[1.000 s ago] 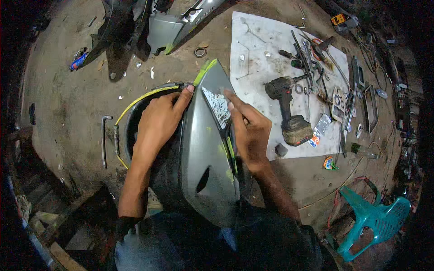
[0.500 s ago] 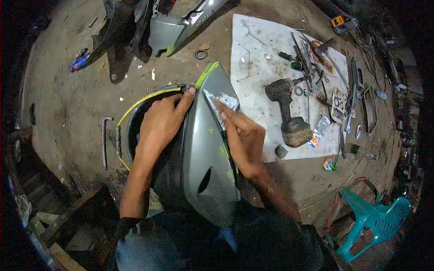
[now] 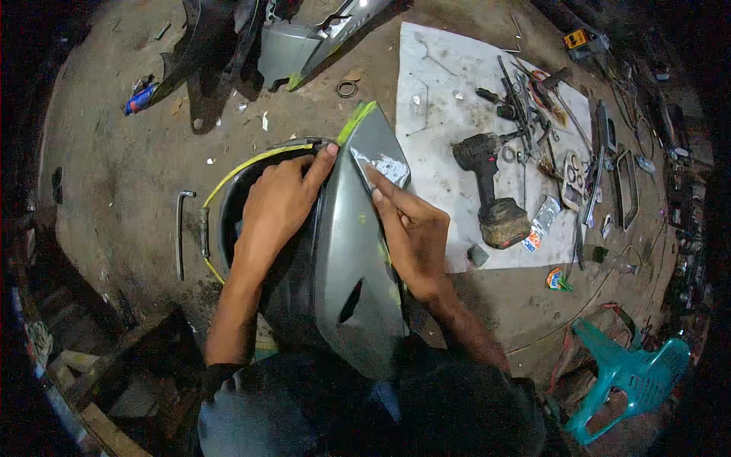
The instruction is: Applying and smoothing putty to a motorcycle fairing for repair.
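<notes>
A silver-grey body panel [image 3: 352, 259] with yellow-green strips stands upright in front of me, its pointed end away from me. My left hand [image 3: 283, 199] curls over its left side, thumb pressed on the edge. My right hand [image 3: 417, 238] is at the right side with bent fingers. Its index fingertip presses on a torn white-and-silver patch [image 3: 390, 169] near the point, and the thumb lies close by. Whether that hand pinches a loose bit cannot be made out. Under and left of the panel is a black bucket [image 3: 227, 221] with a yellow-edged rim, partly hidden by my left arm.
On the right, a white sheet [image 3: 434, 91] holds a cordless impact driver [image 3: 487, 186] and several hand tools. A bent metal wrench [image 3: 180, 236] lies left of the bucket. More body panels [image 3: 289, 53] lie at the back. A teal plastic chair [image 3: 632, 373] stands lower right.
The whole view has shifted slightly, so things sit a little further right. Both hands keep nearly the same hold, and the right index fingertip stays on the torn patch.
</notes>
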{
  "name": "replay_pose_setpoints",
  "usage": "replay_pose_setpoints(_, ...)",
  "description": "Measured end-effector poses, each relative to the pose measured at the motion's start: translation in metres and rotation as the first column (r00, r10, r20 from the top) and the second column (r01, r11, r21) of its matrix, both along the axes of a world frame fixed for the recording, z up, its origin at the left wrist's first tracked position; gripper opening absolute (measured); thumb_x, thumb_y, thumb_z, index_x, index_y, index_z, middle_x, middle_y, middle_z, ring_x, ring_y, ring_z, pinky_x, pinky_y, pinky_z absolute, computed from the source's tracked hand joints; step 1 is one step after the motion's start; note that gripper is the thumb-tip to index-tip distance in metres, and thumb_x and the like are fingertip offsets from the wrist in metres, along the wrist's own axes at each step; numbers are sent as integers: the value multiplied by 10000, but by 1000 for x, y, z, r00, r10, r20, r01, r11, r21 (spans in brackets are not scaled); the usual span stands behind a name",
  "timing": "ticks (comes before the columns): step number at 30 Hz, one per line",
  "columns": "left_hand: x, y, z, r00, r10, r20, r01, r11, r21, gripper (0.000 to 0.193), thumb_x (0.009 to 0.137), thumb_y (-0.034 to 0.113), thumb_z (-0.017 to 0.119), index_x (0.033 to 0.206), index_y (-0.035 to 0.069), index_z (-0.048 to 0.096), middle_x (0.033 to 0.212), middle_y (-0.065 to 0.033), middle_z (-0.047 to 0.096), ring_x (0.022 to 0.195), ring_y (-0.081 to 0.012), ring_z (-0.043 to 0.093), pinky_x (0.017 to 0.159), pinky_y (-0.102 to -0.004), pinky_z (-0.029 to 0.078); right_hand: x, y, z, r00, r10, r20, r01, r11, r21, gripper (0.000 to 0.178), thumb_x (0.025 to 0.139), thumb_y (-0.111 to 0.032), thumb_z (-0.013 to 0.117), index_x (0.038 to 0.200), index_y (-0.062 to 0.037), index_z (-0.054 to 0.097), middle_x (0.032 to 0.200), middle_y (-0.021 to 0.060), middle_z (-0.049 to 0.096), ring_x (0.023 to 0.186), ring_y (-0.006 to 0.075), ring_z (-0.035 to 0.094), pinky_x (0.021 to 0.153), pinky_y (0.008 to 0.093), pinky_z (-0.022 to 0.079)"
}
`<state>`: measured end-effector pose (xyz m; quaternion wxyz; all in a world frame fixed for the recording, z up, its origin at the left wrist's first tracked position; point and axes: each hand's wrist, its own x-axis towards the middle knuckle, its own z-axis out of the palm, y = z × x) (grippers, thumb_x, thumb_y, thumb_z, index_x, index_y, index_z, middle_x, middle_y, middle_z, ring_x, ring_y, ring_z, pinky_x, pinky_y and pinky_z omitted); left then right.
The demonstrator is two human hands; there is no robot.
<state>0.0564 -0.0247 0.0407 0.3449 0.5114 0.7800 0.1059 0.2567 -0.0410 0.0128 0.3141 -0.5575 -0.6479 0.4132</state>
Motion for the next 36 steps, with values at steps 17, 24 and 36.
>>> replay_pose_setpoints(17, -5, -2, -10, 999, 18, 39, -18, 1000, -15, 788, 1043, 691, 413, 1182, -2, 758, 1039, -310, 733, 1071, -496, 686, 959, -536, 522, 3, 2, -1, 1000, 7, 15, -6, 998, -59, 303, 1016, -154, 647, 1298, -126, 754, 1152, 164, 778, 1002, 278, 776, 879, 370, 584)
replay_pose_setpoints(24, -3, 2, 2, 1000, 23, 21, -21, 994, -106, 800, 1031, 710, 408, 1219, 10, 747, 1069, -313, 729, 1099, -492, 680, 971, -534, 522, 3, 2, 7, 993, 10, -122, -28, 989, -147, 306, 1019, -170, 655, 1307, -134, 752, 1139, 151, 784, 980, 227, 780, 857, 339, 581)
replay_pose_setpoints(36, -6, 2, -1, 999, 15, 51, -9, 994, -108, 809, 1029, 720, 400, 1265, 21, 731, 1125, -313, 721, 1137, -507, 659, 988, -533, 513, 10, -4, 4, 988, -31, -149, -23, 938, -346, 305, 1030, -193, 671, 1316, -123, 750, 942, 122, 792, 695, 114, 639, 698, 313, 541)
